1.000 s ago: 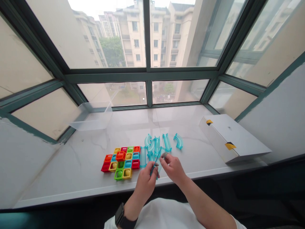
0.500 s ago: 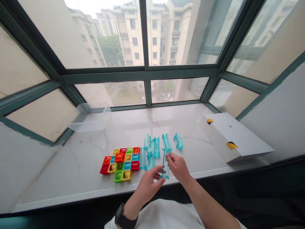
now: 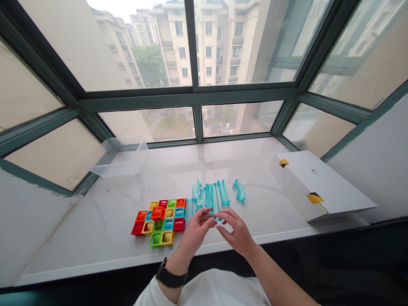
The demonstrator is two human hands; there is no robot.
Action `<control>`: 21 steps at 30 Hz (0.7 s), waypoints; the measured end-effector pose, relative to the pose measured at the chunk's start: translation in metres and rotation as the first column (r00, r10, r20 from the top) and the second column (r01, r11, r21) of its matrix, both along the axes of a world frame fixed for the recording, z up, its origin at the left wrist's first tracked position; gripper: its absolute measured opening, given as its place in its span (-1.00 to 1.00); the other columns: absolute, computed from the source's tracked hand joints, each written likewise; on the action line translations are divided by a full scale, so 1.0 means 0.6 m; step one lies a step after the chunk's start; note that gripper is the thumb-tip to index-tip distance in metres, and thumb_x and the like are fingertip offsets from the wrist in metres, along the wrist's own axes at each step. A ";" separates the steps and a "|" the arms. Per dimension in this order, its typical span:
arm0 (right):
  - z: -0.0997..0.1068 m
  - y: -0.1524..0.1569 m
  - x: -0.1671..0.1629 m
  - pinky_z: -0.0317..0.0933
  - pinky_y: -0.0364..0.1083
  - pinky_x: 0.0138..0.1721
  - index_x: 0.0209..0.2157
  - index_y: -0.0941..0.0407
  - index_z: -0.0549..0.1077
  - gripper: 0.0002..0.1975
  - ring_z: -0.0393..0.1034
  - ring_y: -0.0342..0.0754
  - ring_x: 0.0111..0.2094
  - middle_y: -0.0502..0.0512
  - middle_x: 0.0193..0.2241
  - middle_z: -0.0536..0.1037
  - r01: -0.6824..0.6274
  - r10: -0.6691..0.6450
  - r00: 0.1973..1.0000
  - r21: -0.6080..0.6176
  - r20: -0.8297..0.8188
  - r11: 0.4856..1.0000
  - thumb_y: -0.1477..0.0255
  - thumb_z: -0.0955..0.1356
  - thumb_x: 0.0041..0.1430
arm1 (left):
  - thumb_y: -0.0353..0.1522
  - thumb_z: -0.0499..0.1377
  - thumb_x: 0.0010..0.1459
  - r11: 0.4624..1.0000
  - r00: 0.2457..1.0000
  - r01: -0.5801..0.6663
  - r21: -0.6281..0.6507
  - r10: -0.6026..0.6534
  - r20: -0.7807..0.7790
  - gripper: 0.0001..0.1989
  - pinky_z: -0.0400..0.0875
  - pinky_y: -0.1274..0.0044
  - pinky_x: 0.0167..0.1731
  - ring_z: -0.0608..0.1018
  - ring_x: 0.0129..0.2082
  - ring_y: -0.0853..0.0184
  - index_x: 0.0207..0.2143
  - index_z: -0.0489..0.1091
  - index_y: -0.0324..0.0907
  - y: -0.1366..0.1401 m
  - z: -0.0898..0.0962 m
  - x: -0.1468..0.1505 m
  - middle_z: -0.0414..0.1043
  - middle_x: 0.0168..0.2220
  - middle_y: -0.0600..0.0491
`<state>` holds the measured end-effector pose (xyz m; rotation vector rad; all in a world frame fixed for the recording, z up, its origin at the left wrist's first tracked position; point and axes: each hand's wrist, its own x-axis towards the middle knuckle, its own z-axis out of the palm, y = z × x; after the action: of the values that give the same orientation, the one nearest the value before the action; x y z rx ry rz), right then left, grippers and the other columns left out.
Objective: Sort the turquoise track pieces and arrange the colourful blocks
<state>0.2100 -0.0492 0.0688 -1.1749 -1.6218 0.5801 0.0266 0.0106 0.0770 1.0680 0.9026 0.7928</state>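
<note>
Two hands: both sit low in the middle of the frame, fingertips meeting over the near ends of the turquoise track pieces.
Left hand (image 3: 195, 227): comes up from the bottom centre with a dark watch (image 3: 170, 278) on its wrist; its fingers are curled, tips at the lower end of the track cluster, though whether they pinch a piece cannot be told.
Right hand (image 3: 237, 231): enters from the lower right, fingers stretched out flat and loosely spread, tips beside those of the left hand; nothing visibly gripped.
Track pieces (image 3: 212, 195): clear turquoise channels, straight and curved, lie side by side on the sill just above the hands at frame centre.
Curved piece (image 3: 239, 190): one turquoise bend lies slightly apart, to the right of the cluster.
Block grid (image 3: 161, 216): red, orange, yellow, green and blue square blocks joined in a flat patch, left of the hands and touching the track cluster's left edge.
Sill (image 3: 105, 221): pale marble ledge bearing everything.
Clear tray (image 3: 121, 157): translucent bin at centre left, near the window.
White box (image 3: 318, 185): flat carton with yellow-black tabs, right of frame, well apart from the hands.
</note>
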 end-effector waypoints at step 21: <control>-0.051 0.060 0.089 0.47 0.08 -0.05 -0.04 0.01 0.57 -0.78 0.54 0.09 -0.09 0.13 -0.15 0.65 0.311 -0.313 0.932 0.038 0.184 0.950 0.51 0.34 0.38 | -0.38 0.31 0.26 0.734 0.749 0.362 0.574 0.137 -0.648 -0.91 0.49 0.42 -0.17 0.65 -0.22 0.23 -0.18 0.57 -0.05 0.078 -0.013 0.097 0.66 -0.17 0.07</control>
<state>0.2631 -0.0131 0.0382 -1.4819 -1.5458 0.2634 0.0848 0.0576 0.0695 2.1442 1.1417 0.6341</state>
